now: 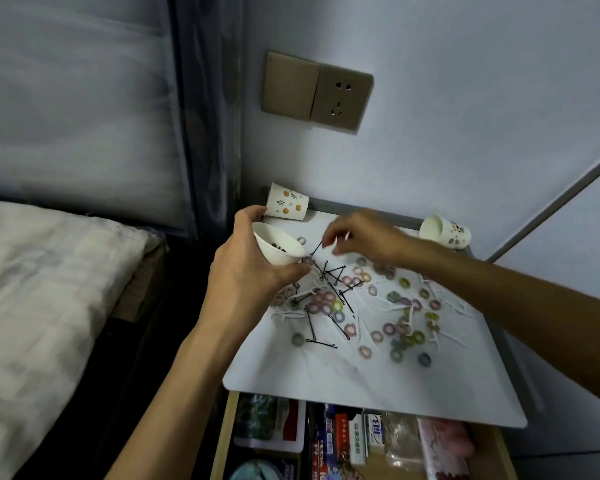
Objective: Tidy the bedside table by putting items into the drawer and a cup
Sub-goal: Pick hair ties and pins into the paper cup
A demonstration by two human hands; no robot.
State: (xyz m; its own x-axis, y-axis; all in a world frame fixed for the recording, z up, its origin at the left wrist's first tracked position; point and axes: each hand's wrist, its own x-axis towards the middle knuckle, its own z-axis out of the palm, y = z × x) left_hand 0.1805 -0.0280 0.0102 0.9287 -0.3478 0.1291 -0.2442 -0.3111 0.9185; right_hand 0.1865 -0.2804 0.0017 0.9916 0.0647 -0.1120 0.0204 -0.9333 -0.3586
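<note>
My left hand point(243, 268) holds a white paper cup point(277, 244) tilted toward the right above the back left of the bedside table top point(326, 375); a few dark items lie inside it. My right hand point(360, 237) hovers beside the cup's mouth, pinching a black hairpin point(316, 248) that points down at the cup. Black hairpins point(321, 344), small coloured hair ties point(388, 329) and white floss picks point(284, 315) lie scattered over the top. The drawer point(360, 441) below stands open with packets inside.
A flowered paper cup point(287, 201) lies on its side at the back left corner, another paper cup point(445, 232) at the back right. A wall socket point(317, 90) sits above. The bed point(42, 289) lies at left.
</note>
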